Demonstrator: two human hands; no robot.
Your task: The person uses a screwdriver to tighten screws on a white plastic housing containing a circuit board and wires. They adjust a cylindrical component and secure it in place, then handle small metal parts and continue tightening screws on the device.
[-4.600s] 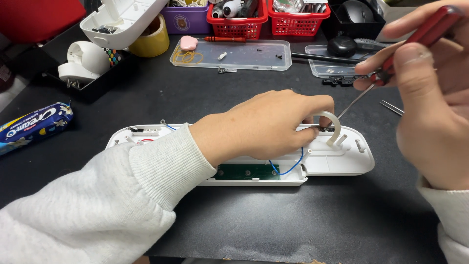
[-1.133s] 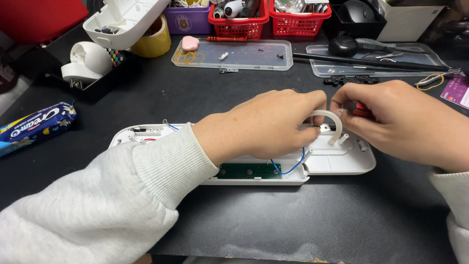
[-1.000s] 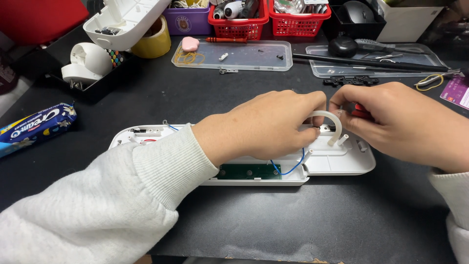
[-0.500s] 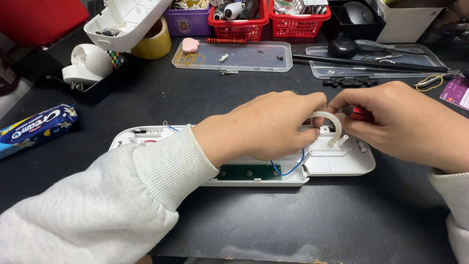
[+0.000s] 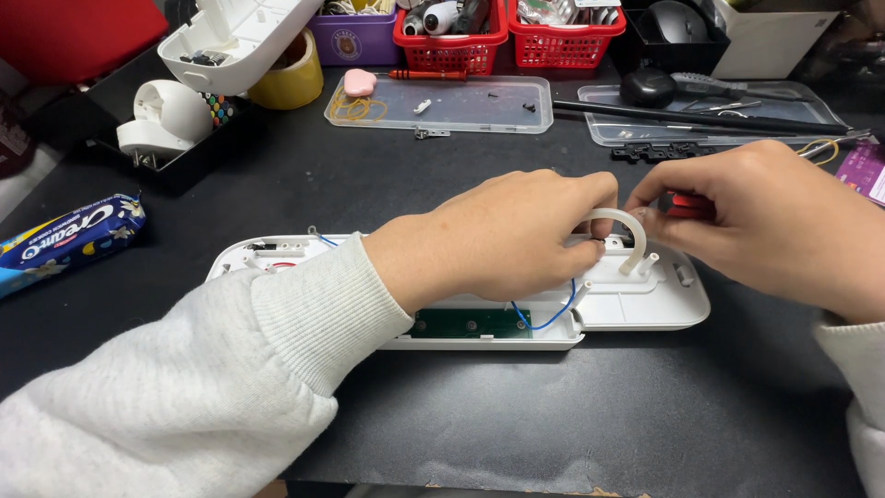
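A long white plastic device shell (image 5: 645,300) lies open on the black table, showing a green circuit board (image 5: 470,324) and a blue wire (image 5: 544,321). My left hand (image 5: 502,235) rests on the shell's middle, its fingers curled against a white curved plastic piece (image 5: 627,226) that stands up from the shell. My right hand (image 5: 765,217) is closed around a red-handled screwdriver (image 5: 690,205), held low by that curved piece; the tip is hidden between my hands.
A blue snack packet (image 5: 60,240) lies at the left. At the back are a clear tray (image 5: 461,101) with small parts, a second clear tray (image 5: 710,120), red baskets (image 5: 452,32), a yellow tape roll (image 5: 290,78) and white plastic parts (image 5: 230,37).
Since the earliest frame my right hand has come down from the upper right with the screwdriver to the curved piece. Over the last second both hands have hardly moved.
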